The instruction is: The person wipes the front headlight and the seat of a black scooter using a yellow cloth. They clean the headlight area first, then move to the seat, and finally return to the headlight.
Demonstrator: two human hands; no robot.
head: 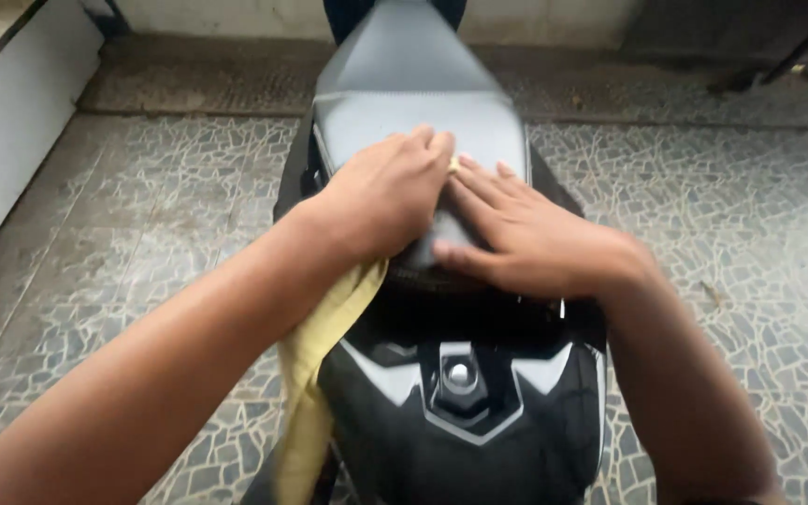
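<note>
I look down on a motorcycle with a grey seat [418, 103] and a black-and-silver fuel tank [465, 421] nearest me. My left hand [385, 192] presses on the front of the seat and grips a yellow cloth [315, 365], which trails down the bike's left side under my forearm. A small bit of the cloth shows between my fingertips. My right hand [535, 243] lies flat on the seat beside the left one, fingers spread, thumb along the seat's front edge.
A fuel cap [460, 374] sits in the tank's middle. Mosaic stone tiles [731, 215] cover the floor on both sides. A white wall or cabinet [2, 140] stands at the far left. A concrete strip and wall run behind the bike.
</note>
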